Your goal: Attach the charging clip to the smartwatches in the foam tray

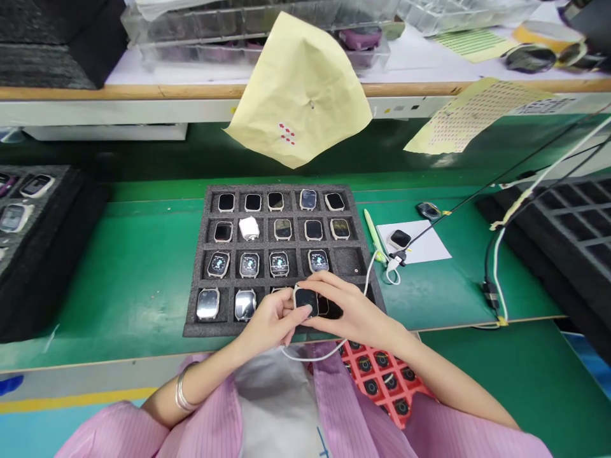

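Observation:
Over the front edge of the foam tray (189, 329), a smartwatch (305, 299) without a strap is held between both hands, its dark screen facing up. My left hand (273, 321) is closed on its left side, the thumb across the lower screen. My right hand (351, 308) grips it from the right with thumb and fingers. A white cable (319, 360) loops below the hands; its end by my left hand is hidden. Several more watch bodies sit in the tray's compartments, and some, such as this lit watch (249, 264), show a display. My hands cover part of the front row.
Right of the tray lie a green pen (373, 230) and a watch (400, 239) on white paper (432, 247). Black foam trays stand left (62, 254) and right (548, 254). Yellow paper (300, 83) hangs from the shelf. A red tray (398, 397) is below the table edge.

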A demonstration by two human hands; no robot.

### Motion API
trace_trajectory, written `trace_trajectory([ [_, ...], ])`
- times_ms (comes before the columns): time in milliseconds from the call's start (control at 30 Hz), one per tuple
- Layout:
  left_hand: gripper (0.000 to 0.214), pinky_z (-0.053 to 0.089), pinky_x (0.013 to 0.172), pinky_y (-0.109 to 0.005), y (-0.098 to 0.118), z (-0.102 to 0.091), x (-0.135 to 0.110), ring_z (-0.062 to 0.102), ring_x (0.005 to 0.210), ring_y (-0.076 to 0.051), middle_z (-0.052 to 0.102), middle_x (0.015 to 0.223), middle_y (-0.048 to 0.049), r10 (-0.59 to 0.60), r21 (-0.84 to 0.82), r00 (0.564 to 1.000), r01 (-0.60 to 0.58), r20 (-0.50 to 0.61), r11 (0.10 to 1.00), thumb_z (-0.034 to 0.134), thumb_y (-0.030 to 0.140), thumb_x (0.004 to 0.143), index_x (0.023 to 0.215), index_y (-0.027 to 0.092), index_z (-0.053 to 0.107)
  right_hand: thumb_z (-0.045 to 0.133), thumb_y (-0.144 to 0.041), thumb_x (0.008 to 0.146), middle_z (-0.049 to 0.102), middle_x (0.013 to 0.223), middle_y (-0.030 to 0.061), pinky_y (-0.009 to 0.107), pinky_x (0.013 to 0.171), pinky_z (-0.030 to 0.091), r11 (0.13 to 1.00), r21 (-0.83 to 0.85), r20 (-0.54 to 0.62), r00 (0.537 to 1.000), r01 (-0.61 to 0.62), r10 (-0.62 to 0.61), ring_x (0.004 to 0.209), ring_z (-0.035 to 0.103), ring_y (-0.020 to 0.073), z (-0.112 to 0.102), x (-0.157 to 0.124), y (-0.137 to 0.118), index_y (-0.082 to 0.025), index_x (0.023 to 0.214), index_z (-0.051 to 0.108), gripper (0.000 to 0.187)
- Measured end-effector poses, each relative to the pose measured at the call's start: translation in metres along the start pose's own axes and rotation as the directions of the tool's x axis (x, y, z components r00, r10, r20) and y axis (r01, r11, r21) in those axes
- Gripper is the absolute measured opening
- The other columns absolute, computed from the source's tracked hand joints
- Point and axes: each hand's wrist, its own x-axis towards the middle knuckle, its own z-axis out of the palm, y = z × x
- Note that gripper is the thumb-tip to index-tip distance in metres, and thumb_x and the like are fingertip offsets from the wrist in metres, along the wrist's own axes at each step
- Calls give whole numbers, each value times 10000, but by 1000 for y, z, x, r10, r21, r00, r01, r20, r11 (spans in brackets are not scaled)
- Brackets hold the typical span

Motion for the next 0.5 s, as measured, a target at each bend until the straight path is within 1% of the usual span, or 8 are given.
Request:
trace_trajectory([
  [100,357,229,304,-147,0,-1,-2,365,331,-14,495,612,64,15,1,1000,-15,-6,1000,600,457,864,1014,137,550,673,-288,880,590,1048,87,364,775,538,1000,23,-20,1000,-8,8,921,602,227,4,-2,-1,-206,1290,509,449],
  [233,336,262,337,-143,-4,-2,-4,375,366,-17,486,629,67,34,19,999,-34,-1,999,565,448,895,1056,155,528,691,-292,871,621,1047,61,334,733,539,993,104,51,998,-47,42,793,604,183,4,-3,1,-228,1313,453,506],
  [300,322,247,334,-142,-5,-3,-4,369,361,-24,459,587,83,26,43,1000,-26,2,999,546,453,906,1045,164,514,683,-272,878,625,1042,54,310,695,530,989,131,69,996,-72,63,736,592,164,3,-2,3,-229,1321,433,511],
  [433,291,233,331,-139,-5,-4,-3,374,359,-32,436,556,96,20,85,1000,-20,8,996,527,457,915,986,179,483,669,-272,891,605,838,-13,265,612,477,980,168,109,990,-108,91,641,557,144,2,-1,5,-229,1304,449,470],
  [500,282,232,334,-137,-6,-4,-4,382,365,-30,441,565,93,22,94,1000,-24,18,995,526,456,916,945,181,471,676,-266,886,599,827,-22,250,591,457,971,209,124,988,-116,91,632,551,135,3,-1,6,-227,1286,461,456],
])
